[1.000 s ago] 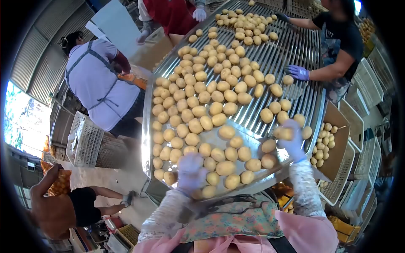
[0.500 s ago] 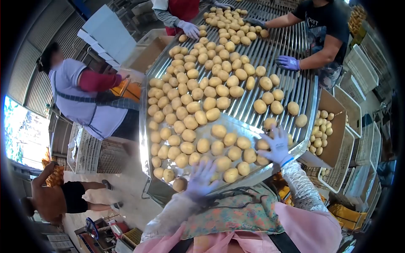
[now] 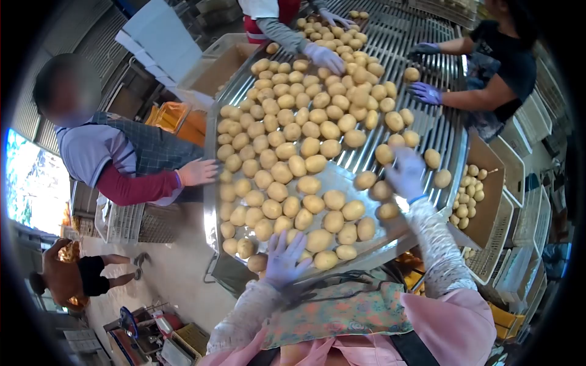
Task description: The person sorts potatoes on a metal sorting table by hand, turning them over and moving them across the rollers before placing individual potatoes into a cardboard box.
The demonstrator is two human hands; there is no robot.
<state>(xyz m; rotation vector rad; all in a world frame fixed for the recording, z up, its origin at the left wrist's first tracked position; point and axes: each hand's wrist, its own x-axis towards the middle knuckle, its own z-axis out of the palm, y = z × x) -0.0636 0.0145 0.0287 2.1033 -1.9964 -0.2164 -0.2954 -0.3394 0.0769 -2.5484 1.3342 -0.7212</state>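
Note:
Many potatoes [image 3: 311, 204] are spread over a metal sorting table [image 3: 343, 175], which has a smooth plate near me and rollers [image 3: 427, 119] beyond it. My left hand [image 3: 284, 259], in a pale purple glove, rests at the near edge with its fingers spread, against the nearest potatoes. It holds nothing. Over the right side of the table, my right hand [image 3: 406, 172] reaches out, gloved alike and blurred by motion. Its fingers look stretched out, close to a few potatoes by the rollers. I see no potato held in it.
Across the table a gloved co-worker's hand [image 3: 325, 58] is over the potatoes; another gloved hand [image 3: 425, 93] is on the right. A person at the left rests a hand [image 3: 198, 172] on the rim. A cardboard box [image 3: 486, 201] with potatoes and plastic crates [image 3: 502, 235] stand at the right.
My right hand has moved forward, away from me; my left hand stays near the front edge. Potatoes have shifted. The person at the left has turned and put a hand on the rim.

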